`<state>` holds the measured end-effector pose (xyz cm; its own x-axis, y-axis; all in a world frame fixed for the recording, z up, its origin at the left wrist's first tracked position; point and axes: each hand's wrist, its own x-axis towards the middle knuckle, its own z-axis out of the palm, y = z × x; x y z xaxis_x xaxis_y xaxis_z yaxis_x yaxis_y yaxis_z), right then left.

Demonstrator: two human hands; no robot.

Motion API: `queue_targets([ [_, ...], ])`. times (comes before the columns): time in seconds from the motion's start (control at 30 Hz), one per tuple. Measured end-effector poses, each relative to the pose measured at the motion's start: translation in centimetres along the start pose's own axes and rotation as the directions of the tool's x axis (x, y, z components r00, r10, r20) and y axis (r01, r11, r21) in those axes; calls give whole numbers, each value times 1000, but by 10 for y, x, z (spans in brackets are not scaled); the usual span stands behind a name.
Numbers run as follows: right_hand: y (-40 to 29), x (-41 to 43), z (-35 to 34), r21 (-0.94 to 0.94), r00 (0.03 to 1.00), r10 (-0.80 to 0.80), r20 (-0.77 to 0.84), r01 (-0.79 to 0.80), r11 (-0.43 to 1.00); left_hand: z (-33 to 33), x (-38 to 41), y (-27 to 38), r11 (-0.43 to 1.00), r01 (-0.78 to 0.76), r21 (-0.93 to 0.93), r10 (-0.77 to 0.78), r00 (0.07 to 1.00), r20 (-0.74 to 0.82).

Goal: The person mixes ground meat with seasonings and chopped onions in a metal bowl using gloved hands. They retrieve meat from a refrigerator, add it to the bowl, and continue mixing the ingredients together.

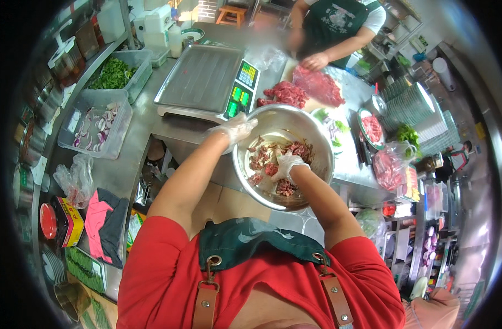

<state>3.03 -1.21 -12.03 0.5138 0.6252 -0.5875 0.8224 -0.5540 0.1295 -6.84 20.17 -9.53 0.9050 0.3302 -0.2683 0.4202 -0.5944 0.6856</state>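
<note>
A large stainless steel mixing bowl (325, 144) tilts in front of me at the counter's edge. Gripped at its upper left rim, it is held by my left hand (236, 128) in a clear plastic glove. My right hand (292, 164), gloved too, reaches inside with thumb and fingers around some sliced raw meat (271, 168); its fingertips are partly hidden. More dark, coated meat slices (298, 150) lie around that hand, and brownish marinade smears the bowl's inner wall.
A digital scale (201, 78) stands behind the bowl. Across the counter, a co-worker's hand (315, 61) rests on a large raw meat piece (319, 86). Sliced onions (98, 125) fill part of a plastic tub at left. Stacked plates (411, 107) and a knife (363, 150) are at right.
</note>
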Motion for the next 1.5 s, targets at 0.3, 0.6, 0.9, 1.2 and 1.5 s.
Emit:
queue_targets([
  [0.3, -5, -9, -3, 56, 997, 78, 28, -80, 995, 56, -139, 0, 651, 28, -759, 62, 994, 89],
  [0.6, 10, 4, -13, 135, 991, -62, -123, 79, 988, 66, -114, 37, 297, -194, -935, -139, 960, -243],
  [0.9, 37, 34, 0, 343, 751, -66, -657, 376, 861, 32, -91, 117, 906, -395, -150, 160, 649, -744],
  [1.2, 33, 61, -104, 469, 684, -168, -709, 636, 613, 48, -91, 153, 963, -257, -80, 105, 633, -767],
  [1.5, -14, -17, -85, -694, 147, -801, -581, 425, 581, 31, -93, 162, 996, -18, 82, 80, 494, -866],
])
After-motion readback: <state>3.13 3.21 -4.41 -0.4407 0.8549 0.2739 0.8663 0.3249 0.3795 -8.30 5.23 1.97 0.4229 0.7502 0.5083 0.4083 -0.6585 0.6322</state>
